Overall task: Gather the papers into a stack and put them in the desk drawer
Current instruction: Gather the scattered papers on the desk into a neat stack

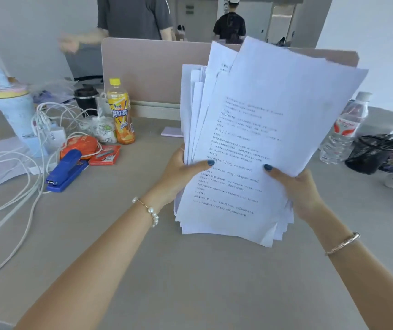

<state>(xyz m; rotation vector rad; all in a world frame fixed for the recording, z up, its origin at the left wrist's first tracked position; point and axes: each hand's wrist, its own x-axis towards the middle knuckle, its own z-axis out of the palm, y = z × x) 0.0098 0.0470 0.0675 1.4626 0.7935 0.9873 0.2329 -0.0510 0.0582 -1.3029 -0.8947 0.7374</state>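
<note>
You hold the papers (262, 144) upright above the desk (143, 270), a light, floppy, slippery sheaf with uneven edges that fans out above your fingers. Grip low at both side edges. Your left hand (181, 172) and right hand (297, 186) are both closed on it, thumbs in front, remaining fingers hidden behind the sheets.

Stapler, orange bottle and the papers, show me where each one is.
stapler (65, 171): head view, on its blue top arm.
orange bottle (120, 113): head view, on the label.
papers (262, 129): head view, on the printed top sheet, held up by the left hand (178, 172) and right hand (302, 189).
</note>
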